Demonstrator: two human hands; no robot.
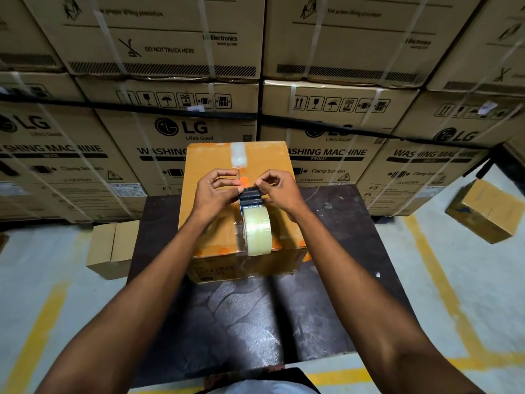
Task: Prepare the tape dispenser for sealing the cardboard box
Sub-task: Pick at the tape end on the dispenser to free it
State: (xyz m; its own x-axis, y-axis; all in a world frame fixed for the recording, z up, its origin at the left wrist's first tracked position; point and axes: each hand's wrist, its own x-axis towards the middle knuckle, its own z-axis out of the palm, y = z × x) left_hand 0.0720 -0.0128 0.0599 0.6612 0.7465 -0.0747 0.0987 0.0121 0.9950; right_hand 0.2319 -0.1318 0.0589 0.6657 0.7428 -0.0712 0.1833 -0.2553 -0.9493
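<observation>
Nearest us the clear roll of the black tape dispenser (254, 223) rests on the orange-brown cardboard box (210, 163) (steadied, we judge), while left hand (211, 191) and right hand (279, 189) pinch its head, likely freeing the tape end, stacked washing-machine cartons (341, 115) beyond.

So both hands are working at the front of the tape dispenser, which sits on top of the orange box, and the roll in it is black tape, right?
Not quite: the roll is clear, pale tape; only the dispenser's head is black. The head view shows this. The rest holds: the left hand and right hand work at its front, on top of the orange box.
</observation>
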